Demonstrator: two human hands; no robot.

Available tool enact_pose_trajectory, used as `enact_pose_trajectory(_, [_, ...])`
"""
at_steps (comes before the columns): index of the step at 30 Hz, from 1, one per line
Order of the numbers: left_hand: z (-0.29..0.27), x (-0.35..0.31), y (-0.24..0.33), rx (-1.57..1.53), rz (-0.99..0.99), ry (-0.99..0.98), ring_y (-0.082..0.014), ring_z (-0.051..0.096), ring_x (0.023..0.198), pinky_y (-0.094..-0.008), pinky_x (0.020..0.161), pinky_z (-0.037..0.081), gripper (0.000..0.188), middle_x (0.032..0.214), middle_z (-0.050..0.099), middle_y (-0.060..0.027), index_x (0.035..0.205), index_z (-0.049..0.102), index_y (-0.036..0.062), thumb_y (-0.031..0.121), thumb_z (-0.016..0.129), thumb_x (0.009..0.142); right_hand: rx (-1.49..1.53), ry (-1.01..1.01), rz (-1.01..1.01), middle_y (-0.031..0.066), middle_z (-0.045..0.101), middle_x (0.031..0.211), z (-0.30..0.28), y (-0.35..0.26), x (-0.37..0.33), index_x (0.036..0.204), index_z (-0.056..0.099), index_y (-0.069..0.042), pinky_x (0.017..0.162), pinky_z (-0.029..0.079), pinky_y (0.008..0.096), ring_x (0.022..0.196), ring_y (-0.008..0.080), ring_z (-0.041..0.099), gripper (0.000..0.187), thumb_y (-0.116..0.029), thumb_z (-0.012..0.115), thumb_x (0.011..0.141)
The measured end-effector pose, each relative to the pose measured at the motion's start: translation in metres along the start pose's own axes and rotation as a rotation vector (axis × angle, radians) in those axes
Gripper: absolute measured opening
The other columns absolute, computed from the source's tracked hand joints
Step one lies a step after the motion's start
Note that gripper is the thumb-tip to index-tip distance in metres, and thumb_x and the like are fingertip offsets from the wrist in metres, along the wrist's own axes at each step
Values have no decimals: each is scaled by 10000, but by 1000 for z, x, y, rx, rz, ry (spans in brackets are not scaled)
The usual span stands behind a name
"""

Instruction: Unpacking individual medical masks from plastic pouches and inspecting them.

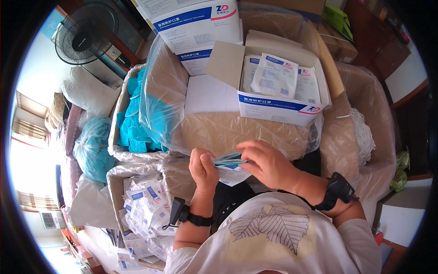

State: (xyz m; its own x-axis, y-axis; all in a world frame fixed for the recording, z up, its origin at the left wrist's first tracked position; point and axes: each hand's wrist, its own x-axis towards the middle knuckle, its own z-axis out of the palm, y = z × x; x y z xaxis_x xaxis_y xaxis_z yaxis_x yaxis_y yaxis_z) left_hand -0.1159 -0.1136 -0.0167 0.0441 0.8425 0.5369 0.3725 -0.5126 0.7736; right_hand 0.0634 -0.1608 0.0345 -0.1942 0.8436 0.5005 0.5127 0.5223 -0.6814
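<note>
In front of my chest, my left hand (204,170) is closed around the left edge of a white paper-and-film mask packet (232,176) with a blue band. Teal folded face masks (228,161) show at the packet's upper edge. My right hand (269,165) comes from the right, its fingers and thumb closed at the right end of the masks. Exactly where the right fingertips grip is partly hidden. Just beyond my hands stands a cardboard carton (214,130) lined with clear plastic.
An opened white box (278,109) with flat mask packets (276,75) sits on the carton. Stacked boxes (196,27) stand behind. Left are a bin of teal masks (137,118) and a carton of filled packets (146,201). White cords (362,137) fill a carton at right.
</note>
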Motion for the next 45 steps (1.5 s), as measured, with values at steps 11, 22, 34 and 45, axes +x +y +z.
enact_pose_trajectory(11, [-21, -5, 1, 37, 89, -48, -279, 487, 583, -345, 549, 385, 145, 644, 519, -99, 670, 519, 35, 53, 493, 812, 102, -426, 303, 130, 598, 798, 8, 1, 14, 870, 525, -29, 638, 467, 355, 725, 281, 598, 188, -137, 628, 756])
enact_pose_trajectory(22, [-33, -18, -6, 86, 21, -115, -304, 488, 600, -363, 534, 405, 123, 653, 492, -123, 710, 549, 25, 98, 533, 807, 326, -701, 576, 148, 633, 814, 30, 0, 22, 955, 592, 22, 658, 466, 307, 707, 193, 609, 238, -133, 603, 775])
enact_pose_trajectory(34, [-31, -26, -13, -82, -374, -131, -277, 513, 606, -322, 565, 411, 269, 665, 512, -132, 773, 549, 1, 221, 456, 897, 755, -421, 649, 24, 552, 871, 49, 13, -11, 1006, 483, -1, 675, 437, 211, 760, 51, 508, 159, -78, 528, 874])
enact_pose_trajectory(45, [-22, -46, -18, -280, -589, -266, -169, 547, 682, -290, 645, 442, 269, 743, 578, -130, 933, 524, -2, 258, 528, 862, 856, 56, 673, 12, 536, 862, 42, 7, -19, 998, 482, -29, 696, 411, 178, 774, 46, 488, 169, -144, 536, 888])
